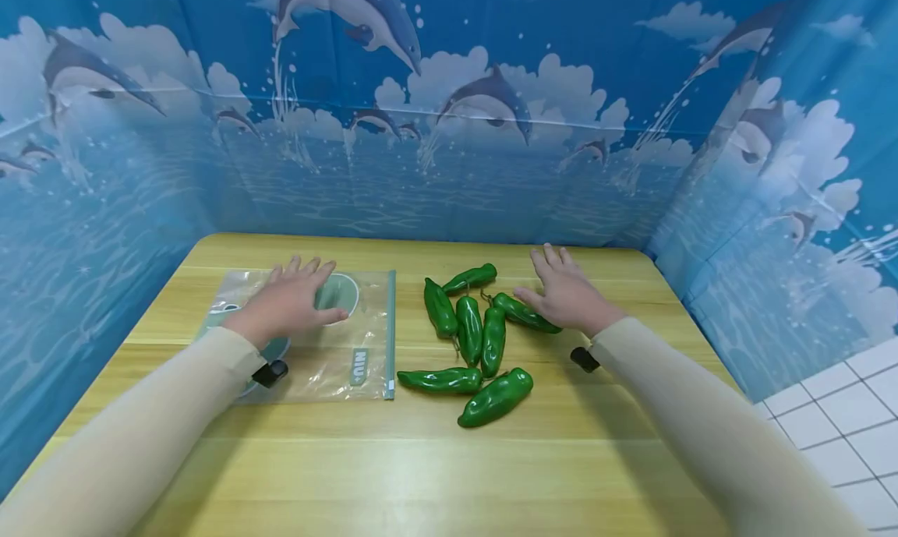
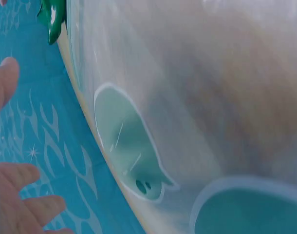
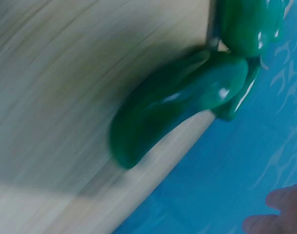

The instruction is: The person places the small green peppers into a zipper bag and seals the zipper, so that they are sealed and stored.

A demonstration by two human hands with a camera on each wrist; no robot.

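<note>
In the head view my left hand [image 1: 286, 302] hovers with spread fingers over a clear plastic zip bag [image 1: 316, 377] printed with pale green shapes. The bag lies flat, its green zip strip on the right side. My right hand [image 1: 567, 294], fingers also straight and holding nothing, is above the right end of one green pepper [image 1: 522, 312]. Several more glossy green peppers [image 1: 495, 398] lie loosely grouped between the hands. The left wrist view shows the bag's green print [image 2: 124, 141] close up. A curved green pepper [image 3: 173, 102] fills the middle of the right wrist view.
Everything lies on a light wooden table [image 1: 414, 475] with rounded far corners. A blue curtain [image 1: 435, 186] printed with dolphins and clouds hangs behind it and along both sides. White tiles [image 1: 828, 420] show at the lower right.
</note>
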